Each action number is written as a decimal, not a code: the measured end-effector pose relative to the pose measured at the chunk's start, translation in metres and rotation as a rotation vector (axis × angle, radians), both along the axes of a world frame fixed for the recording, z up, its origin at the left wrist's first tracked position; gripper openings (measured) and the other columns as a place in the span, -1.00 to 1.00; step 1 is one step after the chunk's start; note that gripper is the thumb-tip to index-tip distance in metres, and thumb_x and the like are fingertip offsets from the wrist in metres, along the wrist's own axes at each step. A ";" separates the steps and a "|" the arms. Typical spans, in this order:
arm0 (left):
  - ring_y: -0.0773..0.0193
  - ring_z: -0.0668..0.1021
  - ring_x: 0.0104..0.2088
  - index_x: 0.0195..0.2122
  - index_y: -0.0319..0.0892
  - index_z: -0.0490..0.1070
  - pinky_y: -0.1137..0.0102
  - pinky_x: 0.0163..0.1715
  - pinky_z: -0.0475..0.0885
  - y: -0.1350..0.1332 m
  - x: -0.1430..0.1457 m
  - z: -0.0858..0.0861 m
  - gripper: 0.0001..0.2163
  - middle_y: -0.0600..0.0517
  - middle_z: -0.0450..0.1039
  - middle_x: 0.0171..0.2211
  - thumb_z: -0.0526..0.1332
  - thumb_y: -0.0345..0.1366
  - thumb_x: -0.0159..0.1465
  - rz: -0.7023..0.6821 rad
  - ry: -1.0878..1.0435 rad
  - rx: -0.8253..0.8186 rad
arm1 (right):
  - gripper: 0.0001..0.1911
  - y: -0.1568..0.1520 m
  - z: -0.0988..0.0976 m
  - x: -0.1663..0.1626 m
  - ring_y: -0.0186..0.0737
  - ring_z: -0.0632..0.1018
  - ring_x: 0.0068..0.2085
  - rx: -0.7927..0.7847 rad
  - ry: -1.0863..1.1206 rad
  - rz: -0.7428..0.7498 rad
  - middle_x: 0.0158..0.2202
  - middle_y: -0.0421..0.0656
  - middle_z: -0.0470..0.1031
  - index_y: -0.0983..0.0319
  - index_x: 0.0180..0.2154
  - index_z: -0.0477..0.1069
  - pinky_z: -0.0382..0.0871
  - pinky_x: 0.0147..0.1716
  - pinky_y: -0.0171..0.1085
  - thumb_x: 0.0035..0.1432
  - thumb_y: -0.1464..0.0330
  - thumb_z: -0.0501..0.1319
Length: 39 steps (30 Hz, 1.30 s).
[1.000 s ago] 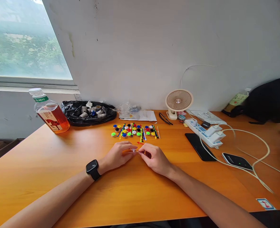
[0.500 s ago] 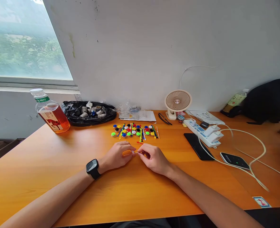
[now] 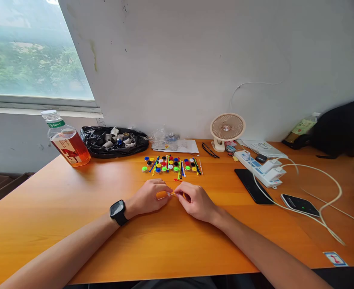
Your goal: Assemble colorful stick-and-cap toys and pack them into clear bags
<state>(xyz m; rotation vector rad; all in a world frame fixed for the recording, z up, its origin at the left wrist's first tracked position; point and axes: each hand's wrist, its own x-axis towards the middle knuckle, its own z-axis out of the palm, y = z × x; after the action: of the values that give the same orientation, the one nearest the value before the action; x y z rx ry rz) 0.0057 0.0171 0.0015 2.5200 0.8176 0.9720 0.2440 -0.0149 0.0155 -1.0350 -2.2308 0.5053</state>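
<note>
My left hand, with a black watch on its wrist, has thumb and forefinger closed on a small whitish piece. My right hand pinches a thin pale stick that meets this piece between the fingertips; its exact kind is too small to tell. Just beyond the right knuckles lies a red arrow-tipped plastic stick, partly hidden by that hand. Farther back, several small round caps in mixed colours, such as a green one, lie in rows with coloured plastic sticks among them.
At the left stand a tea bottle and a black plastic bag of cardboard rolls. Behind are a small fan and black glasses. At right lie a black phone, a power strip, cables and a white-edged device.
The view has shifted slightly, so the background sits a little farther right. Both hands keep nearly the same pose, with the fingertips still together at the small piece.
</note>
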 end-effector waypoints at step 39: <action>0.27 0.64 -0.35 -0.17 -0.27 0.63 0.34 -0.21 0.57 0.013 0.000 0.008 -0.69 -0.05 0.66 -0.34 0.51 -0.14 0.22 -0.056 -0.687 -0.913 | -0.33 0.014 0.024 0.018 -0.09 0.41 -0.29 0.052 0.398 -0.148 -0.46 -0.12 0.36 0.14 -0.58 0.24 0.30 -0.16 -0.07 0.57 0.05 -0.15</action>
<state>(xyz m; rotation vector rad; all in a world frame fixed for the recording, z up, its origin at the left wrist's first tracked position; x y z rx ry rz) 0.0057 0.0305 0.0100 1.3118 0.7194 1.0240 0.2625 -0.0008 0.0396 -0.9676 -1.7952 0.5329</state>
